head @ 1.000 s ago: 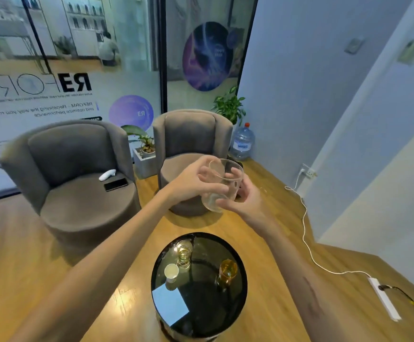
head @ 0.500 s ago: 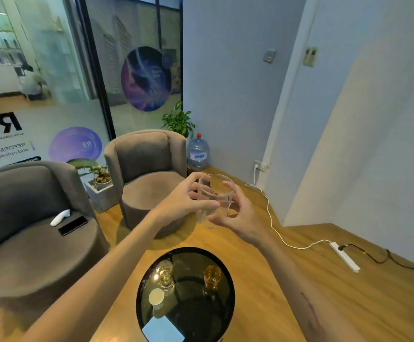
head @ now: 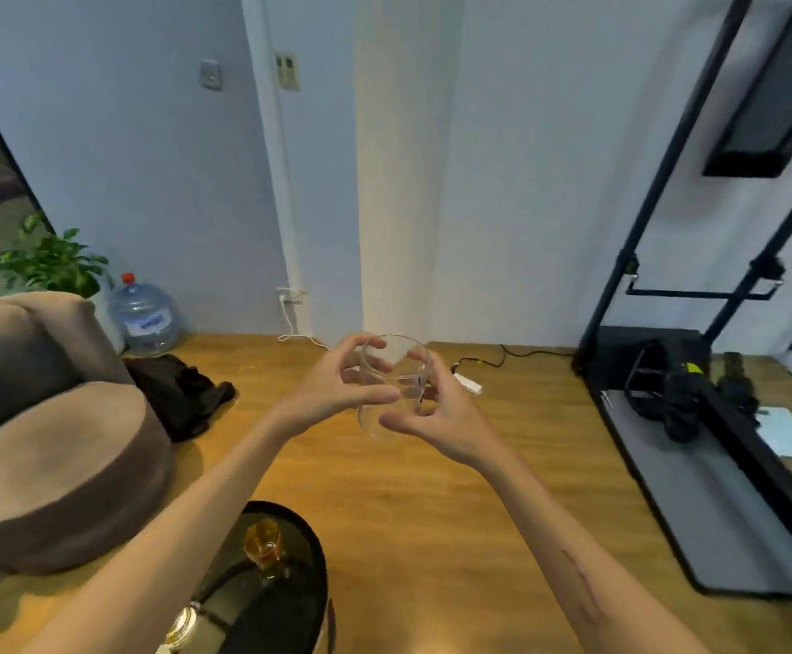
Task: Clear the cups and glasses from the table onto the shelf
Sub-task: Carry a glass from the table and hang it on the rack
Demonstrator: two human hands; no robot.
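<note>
My left hand (head: 333,394) and right hand (head: 441,417) both clasping a clear glass tumbler (head: 391,384) in mid-air, fingers wrapped round it, amber glass (head: 264,547) on the round black table (head: 290,601) below, black shelf frame (head: 644,257) to my right

Clear drinking glass (head: 396,384), empty, held in mid-air over wood floor (head: 432,502); left hand (head: 333,389) grips its left side, right hand (head: 436,417) its right and base. Round black table (head: 299,549), lower edge of view: amber glass (head: 264,545) and a second glass (head: 184,627), partly cut off. Brown armchair (head: 54,455), left. Water jug (head: 144,316) and potted plant (head: 49,262) by wall. Black metal shelf (head: 696,408), right, holding dark gear.
</note>
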